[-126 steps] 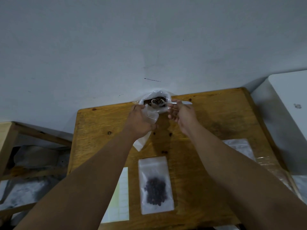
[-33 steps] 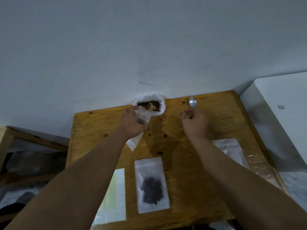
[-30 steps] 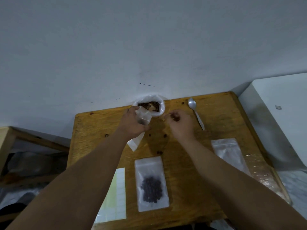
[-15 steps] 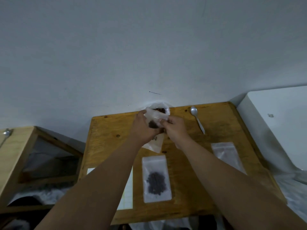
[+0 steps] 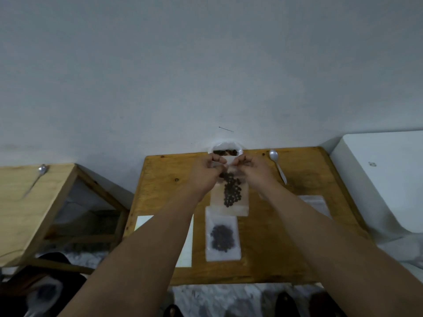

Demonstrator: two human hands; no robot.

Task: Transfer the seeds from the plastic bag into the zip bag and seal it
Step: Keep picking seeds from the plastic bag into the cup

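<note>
1. I saw both bare hands raised over the far middle of the varnished wooden table (image 5: 274,259), which stood against a grey wall.
2. The left hand (image 5: 206,173) pinched the top left corner of a small clear zip bag (image 5: 229,203), fingers curled.
3. The right hand (image 5: 254,171) pinched the top right corner of the same bag, fingers curled likewise.
4. The zip bag hung upright between the two hands, its lower edge near or on the tabletop; I could not tell which.
5. Dark round seeds (image 5: 231,191) sat in a column inside the held bag.
6. Whether the zip strip was closed, I could not tell.
7. The open white plastic bag (image 5: 225,149) with brown seeds stood just beyond the hands, at the far table edge against the wall.
8. A second clear zip bag with dark seeds (image 5: 222,236) lay flat near the held bag, on its near side.
9. A metal spoon (image 5: 277,164) lay right of the right hand.
10. An empty clear bag (image 5: 314,203) lay further right.
11. A white label sheet (image 5: 186,245) lay left of the flat bag, partly under the left forearm.
</note>
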